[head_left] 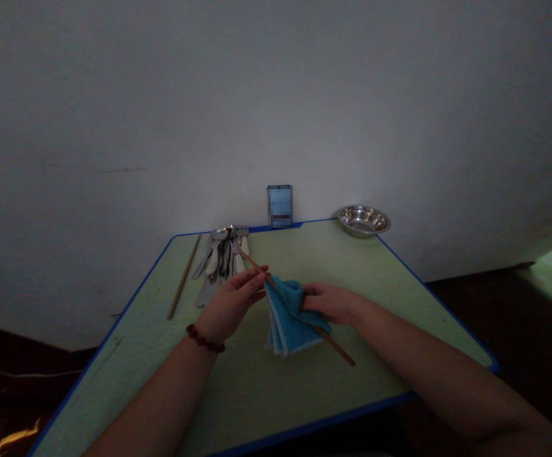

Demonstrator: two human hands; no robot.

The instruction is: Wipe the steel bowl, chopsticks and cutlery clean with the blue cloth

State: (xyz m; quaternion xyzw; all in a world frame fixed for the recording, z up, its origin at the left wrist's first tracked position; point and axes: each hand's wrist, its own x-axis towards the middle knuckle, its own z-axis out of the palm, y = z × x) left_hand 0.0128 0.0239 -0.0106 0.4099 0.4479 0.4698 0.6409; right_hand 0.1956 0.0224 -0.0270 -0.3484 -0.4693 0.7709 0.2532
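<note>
Steel bowl (pixel 363 221), blue towel (pixel 288 324) under right hand (pixel 328 303)

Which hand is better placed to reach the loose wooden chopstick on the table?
The left hand, probably: it is closer to that chopstick, though its fingers are on a second chopstick. The right hand is farther away, clasping a blue towel around that second chopstick.

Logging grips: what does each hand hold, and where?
Left hand: a wooden chopstick, pinched in the fingers near its far end. Right hand: a folded blue towel, by its top.
</note>
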